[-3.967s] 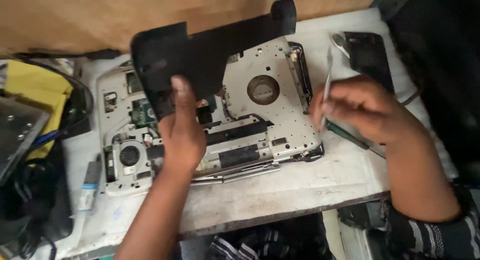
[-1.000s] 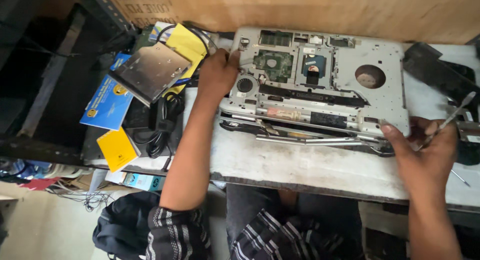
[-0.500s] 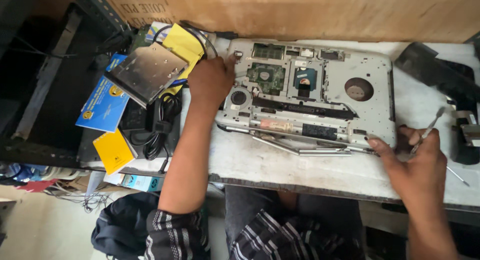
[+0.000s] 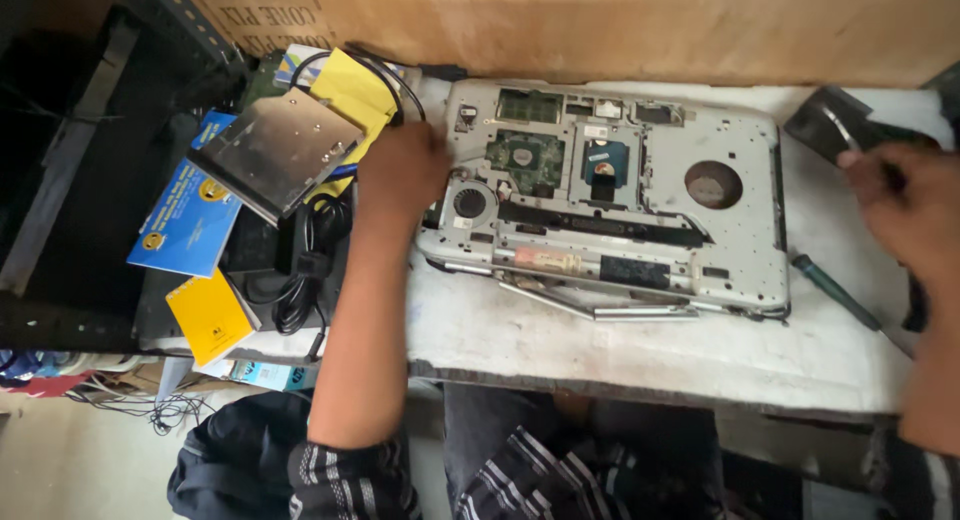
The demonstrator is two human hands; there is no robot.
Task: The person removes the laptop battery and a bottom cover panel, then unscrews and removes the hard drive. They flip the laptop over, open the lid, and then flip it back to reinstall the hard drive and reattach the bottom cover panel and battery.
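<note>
An opened grey laptop chassis [image 4: 640, 215] lies bottom-up on the white table [image 4: 640, 340], its circuit board, fan and a round hole exposed. My left hand [image 4: 400, 175] grips the chassis at its left edge, beside the fan. My right hand [image 4: 900, 215] is at the far right, fingers curled onto a black cover panel [image 4: 830, 120] lying past the laptop's right end. A green-handled screwdriver [image 4: 835, 292] lies loose on the table just below that hand.
A silver drive [image 4: 275, 150] sits on a yellow sheet left of the laptop, above a blue booklet [image 4: 185, 220], a yellow notepad [image 4: 210, 315] and black cables [image 4: 300, 270]. A cardboard wall [image 4: 600, 25] backs the table. A dark bag [image 4: 240, 460] lies on the floor.
My right hand left the laptop's front right corner, put the screwdriver down and moved right to the black panel. My left hand stays on the laptop's left edge.
</note>
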